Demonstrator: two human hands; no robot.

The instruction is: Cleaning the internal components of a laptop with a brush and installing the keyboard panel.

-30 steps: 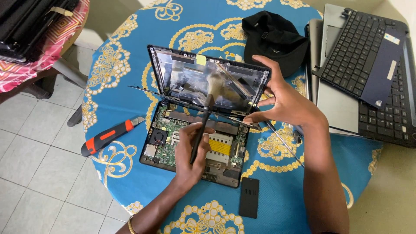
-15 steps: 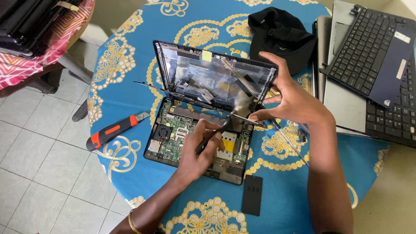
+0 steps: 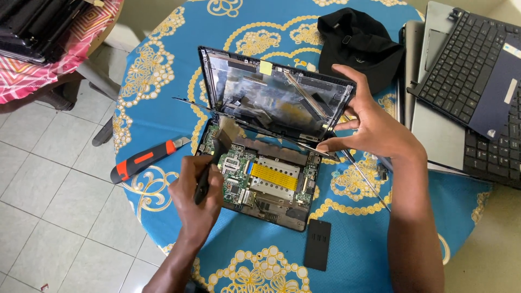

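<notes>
Netbook [image 3: 260, 179] lies opened up on the round table [image 3: 163, 81] under a blue cloth with gold scrollwork; keyboard cover is off, green circuit board and yellow ribbon cable [image 3: 274, 176] exposed in the base. Screen lid [image 3: 274, 100] stands tilted back, bezel off, bare panel showing.

Left hand [image 3: 196, 201] sits at the left edge of the base, fingers clenched around a dark slim tool [image 3: 209, 171] whose tip points up toward the left hinge corner. Whether the tip touches the board, cannot tell.

Right hand [image 3: 374, 130] grips the right edge of the lid: thumb and forefinger pinch the lower right corner, other fingers spread along the side of the frame.

Around it: utility knife [image 3: 146, 160], orange and black, just left of the base on the cloth. Small black cover plate [image 3: 317, 244] below the base, near the table edge. Black cap [image 3: 361, 40] beyond the lid. Stack of laptops [image 3: 467, 92] at the right, one keyboard lying askew on top. Thin metal strip [image 3: 366, 182] runs under the right wrist.
</notes>
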